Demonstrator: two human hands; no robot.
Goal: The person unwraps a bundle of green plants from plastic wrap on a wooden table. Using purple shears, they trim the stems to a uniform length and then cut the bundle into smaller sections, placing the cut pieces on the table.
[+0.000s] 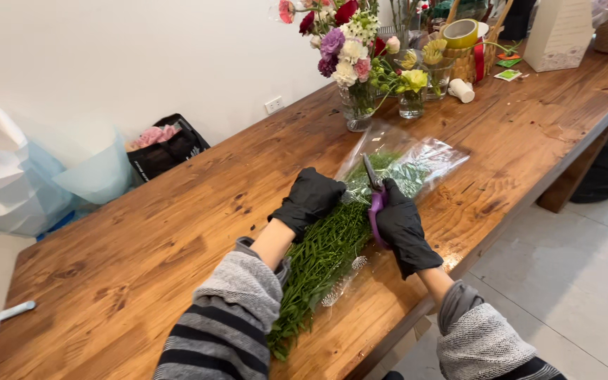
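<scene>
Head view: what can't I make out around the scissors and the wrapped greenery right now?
- Scissors: purple handles mostly hidden inside the right hand; where the blades meet the clear plastic wrap is too small to tell.
- Greenery bundle: middle covered by the left hand, lower stems behind the striped sleeve.
- Greenery tips: blurred by glare on the wrap.
- Both gloved palms face down, so the grip is hidden.

A long wooden bench (177, 232) stands against a plain white wall (142, 56). A socket (274, 105) sits low on it. Pale floor tiles (564, 281) lie alongside.
</scene>
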